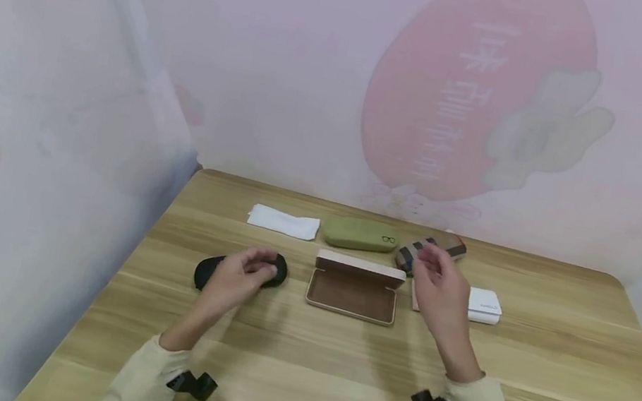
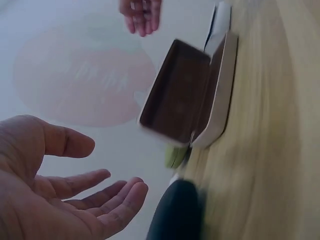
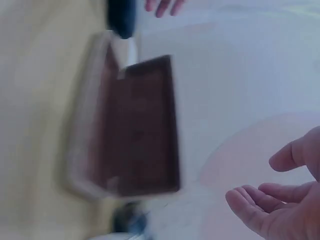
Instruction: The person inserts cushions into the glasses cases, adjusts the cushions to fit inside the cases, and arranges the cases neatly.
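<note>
An eyeglass case (image 1: 353, 295) with a brown lining stands with its lid raised in the middle of the table; nothing lies inside it. To its left my left hand (image 1: 236, 279) hovers above a black case (image 1: 208, 271), fingers loosely bent and holding nothing. My right hand (image 1: 442, 290) hangs in the air on the other side, over a white case (image 1: 484, 306), its fingers relaxed. In the left wrist view, thumb and fingers of the left hand (image 2: 75, 190) are apart. The right wrist view likewise shows the right hand (image 3: 280, 195) with a gap between thumb and fingers.
Along the back of the wooden table (image 1: 289, 381) lie a folded white cloth (image 1: 283, 222), a green glasses case (image 1: 359, 234) and a checked case (image 1: 408, 255). A patterned pale wall (image 1: 290, 80) rises behind the table, and another stands at the left.
</note>
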A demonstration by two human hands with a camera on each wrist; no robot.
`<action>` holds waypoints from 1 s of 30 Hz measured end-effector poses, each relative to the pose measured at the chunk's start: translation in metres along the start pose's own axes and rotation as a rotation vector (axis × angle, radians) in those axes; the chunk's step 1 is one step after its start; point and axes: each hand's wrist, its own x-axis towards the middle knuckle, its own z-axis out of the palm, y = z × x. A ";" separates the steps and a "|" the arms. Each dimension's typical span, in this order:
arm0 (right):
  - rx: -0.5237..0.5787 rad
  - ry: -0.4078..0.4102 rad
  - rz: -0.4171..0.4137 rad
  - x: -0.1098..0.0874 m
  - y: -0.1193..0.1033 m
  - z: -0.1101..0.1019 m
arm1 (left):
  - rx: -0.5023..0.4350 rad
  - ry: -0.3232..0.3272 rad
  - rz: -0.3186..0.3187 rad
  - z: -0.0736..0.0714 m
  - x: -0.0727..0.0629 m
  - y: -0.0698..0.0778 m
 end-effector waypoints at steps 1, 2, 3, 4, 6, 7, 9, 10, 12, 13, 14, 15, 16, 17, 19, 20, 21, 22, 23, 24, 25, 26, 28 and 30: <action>0.019 -0.012 -0.019 0.006 -0.008 0.002 | 0.010 0.002 0.009 -0.007 0.004 0.001; 0.039 -0.028 -0.038 0.014 -0.015 0.007 | 0.017 0.005 0.010 -0.014 0.008 0.000; 0.056 -0.050 -0.044 0.021 -0.023 0.014 | 0.026 0.010 0.012 -0.021 0.013 0.000; 0.057 -0.076 -0.045 0.029 -0.029 0.022 | 0.032 0.013 0.015 -0.029 0.019 0.000; 0.082 -0.145 -0.032 0.046 -0.043 0.042 | 0.019 0.015 0.011 -0.043 0.031 -0.003; 0.098 -0.192 -0.015 0.054 -0.048 0.053 | 0.023 0.018 0.011 -0.049 0.037 -0.004; 0.137 -0.303 0.043 0.069 -0.060 0.076 | 0.056 0.031 0.010 -0.060 0.049 -0.008; 0.152 -0.357 0.079 0.076 -0.065 0.087 | 0.070 0.033 0.010 -0.065 0.054 -0.010; 0.174 -0.452 0.150 0.087 -0.075 0.107 | 0.124 0.033 0.004 -0.071 0.063 -0.014; 0.160 -0.491 0.174 0.092 -0.078 0.115 | 0.144 0.029 -0.007 -0.074 0.068 -0.016; 0.145 -0.517 0.193 0.097 -0.081 0.122 | 0.159 0.022 -0.021 -0.075 0.073 -0.018; 0.127 -0.536 0.208 0.101 -0.084 0.129 | 0.163 0.010 -0.039 -0.077 0.078 -0.021; 0.110 -0.548 0.219 0.104 -0.085 0.134 | 0.170 -0.002 -0.057 -0.079 0.082 -0.023; 0.103 -0.556 0.231 0.108 -0.086 0.140 | 0.177 -0.015 -0.073 -0.080 0.088 -0.026; 0.095 -0.563 0.256 0.114 -0.086 0.150 | 0.187 -0.039 -0.110 -0.082 0.097 -0.031; 0.101 -0.562 0.270 0.116 -0.086 0.155 | 0.207 -0.044 -0.123 -0.083 0.102 -0.033; 0.103 -0.562 0.285 0.118 -0.085 0.159 | 0.225 -0.048 -0.135 -0.083 0.106 -0.035; 0.097 -0.562 0.302 0.119 -0.084 0.164 | 0.244 -0.050 -0.149 -0.083 0.110 -0.036; 0.085 -0.563 0.315 0.121 -0.082 0.168 | 0.260 -0.055 -0.158 -0.083 0.113 -0.038; 0.079 -0.557 0.333 0.121 -0.080 0.171 | 0.276 -0.057 -0.167 -0.083 0.116 -0.039; 0.053 -0.554 0.348 0.121 -0.078 0.174 | 0.294 -0.059 -0.173 -0.083 0.119 -0.040; 0.039 -0.552 0.369 0.122 -0.077 0.178 | 0.306 -0.058 -0.181 -0.082 0.122 -0.040; 0.002 -0.539 0.395 0.123 -0.074 0.184 | 0.322 -0.064 -0.193 -0.081 0.128 -0.040; -0.106 -0.554 0.365 0.126 -0.072 0.191 | 0.371 -0.067 -0.194 -0.080 0.133 -0.040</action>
